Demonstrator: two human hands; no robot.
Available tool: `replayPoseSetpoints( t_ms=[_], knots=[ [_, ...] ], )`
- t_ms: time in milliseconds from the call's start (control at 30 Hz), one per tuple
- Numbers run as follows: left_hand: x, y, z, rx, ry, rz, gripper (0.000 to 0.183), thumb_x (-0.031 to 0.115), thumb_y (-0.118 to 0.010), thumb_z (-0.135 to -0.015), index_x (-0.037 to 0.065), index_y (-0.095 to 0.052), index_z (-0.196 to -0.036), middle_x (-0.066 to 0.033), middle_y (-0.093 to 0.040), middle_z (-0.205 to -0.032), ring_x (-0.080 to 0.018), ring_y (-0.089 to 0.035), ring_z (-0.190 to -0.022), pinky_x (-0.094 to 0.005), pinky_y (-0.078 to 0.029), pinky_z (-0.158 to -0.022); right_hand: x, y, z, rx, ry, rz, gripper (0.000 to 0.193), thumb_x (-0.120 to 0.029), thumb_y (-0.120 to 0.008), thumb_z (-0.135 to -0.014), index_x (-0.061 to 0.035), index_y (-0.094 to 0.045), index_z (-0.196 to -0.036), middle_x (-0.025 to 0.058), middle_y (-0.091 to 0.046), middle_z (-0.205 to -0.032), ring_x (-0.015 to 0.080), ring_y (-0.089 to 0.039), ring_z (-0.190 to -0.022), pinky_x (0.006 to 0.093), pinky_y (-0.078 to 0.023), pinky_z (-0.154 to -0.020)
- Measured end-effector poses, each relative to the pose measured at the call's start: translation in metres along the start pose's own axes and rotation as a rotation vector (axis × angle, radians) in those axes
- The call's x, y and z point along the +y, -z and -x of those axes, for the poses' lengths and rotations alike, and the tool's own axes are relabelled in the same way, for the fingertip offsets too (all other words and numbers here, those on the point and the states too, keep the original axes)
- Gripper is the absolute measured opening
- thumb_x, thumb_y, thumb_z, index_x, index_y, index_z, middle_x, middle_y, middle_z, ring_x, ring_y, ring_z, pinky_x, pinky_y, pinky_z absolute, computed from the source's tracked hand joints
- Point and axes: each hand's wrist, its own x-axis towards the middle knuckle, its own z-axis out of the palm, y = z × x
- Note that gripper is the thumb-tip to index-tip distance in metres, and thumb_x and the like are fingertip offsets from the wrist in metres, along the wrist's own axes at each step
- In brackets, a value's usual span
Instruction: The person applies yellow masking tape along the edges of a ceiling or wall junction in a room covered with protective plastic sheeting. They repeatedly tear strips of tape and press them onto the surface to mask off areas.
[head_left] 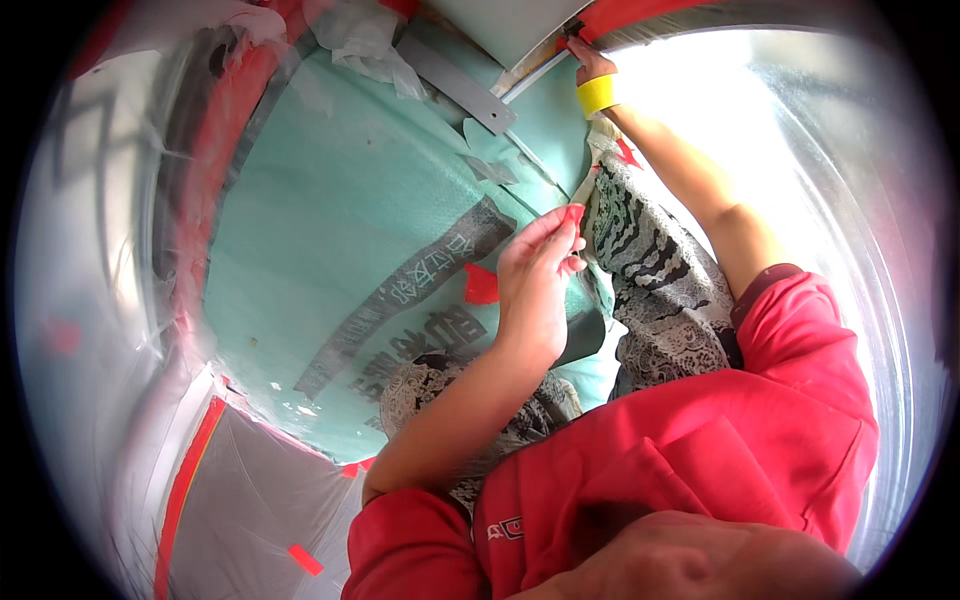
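My left hand [540, 268] is closed, pinching a small piece of red tape [574, 215] between thumb and fingertips. Just left of that hand, another red piece of tape [482, 284] shows against the green protective sheet [300, 200]. At the top, my right hand [592, 66] reaches to a dark corner beside a red strip [640, 14]. Its fingers are bent together there, and whatever they grip is too small to make out. A yellow band [597, 94] circles my right wrist.
A flat grey metal strip [455, 82] and a thin pale bar [537, 77] lie at the top of the green sheet. Crumpled clear plastic [365, 45] hangs at upper left. Plastic sheeting [250, 500] edged with red tape covers the lower left. Bright plastic curves along the right.
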Motion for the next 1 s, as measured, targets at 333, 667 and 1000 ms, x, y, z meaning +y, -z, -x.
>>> replayPoseSetpoints(
  t_ms=[333, 667, 1000],
  knots=[
    [0.014, 0.029, -0.04, -0.121, -0.132, -0.021, 0.013, 0.015, -0.054, -0.09, 0.002, -0.055, -0.089, -0.0045, -0.054, -0.079, -0.0141, -0.053, -0.071, -0.0264, -0.041, -0.066, -0.048, 0.021, -0.013, 0.144, -0.109, -0.169, 0.051, -0.003, -0.046, -0.079, -0.0088, -0.047, -0.13, 0.0191, -0.058, -0.118, 0.0364, -0.059, -0.101, 0.0373, -0.047, -0.087],
    [0.008, 0.028, -0.046, -0.183, -0.234, -0.4, 0.026, 0.011, -0.046, -0.096, -0.003, -0.054, -0.116, 0.0007, -0.048, -0.074, -0.0062, -0.042, -0.061, -0.0196, -0.036, -0.056, -0.096, 0.075, 0.031, 0.312, 0.305, -0.316, 0.059, 0.009, -0.047, -0.074, -0.0068, -0.045, -0.13, 0.0168, -0.046, -0.135, 0.0336, -0.046, -0.123, 0.0338, -0.037, -0.103],
    [-0.011, 0.04, -0.069, -0.263, -0.353, -0.788, 0.03, 0.004, -0.041, -0.095, -0.001, -0.054, -0.121, -0.0011, -0.051, -0.077, -0.0064, -0.042, -0.061, -0.0192, -0.038, -0.056, -0.078, 0.028, -0.001, 0.139, 0.17, 0.351, 0.057, 0.002, -0.048, -0.074, 0.0006, -0.036, -0.129, 0.0168, -0.037, -0.137, 0.0372, -0.059, -0.097, 0.0395, -0.052, -0.078]
  ],
)
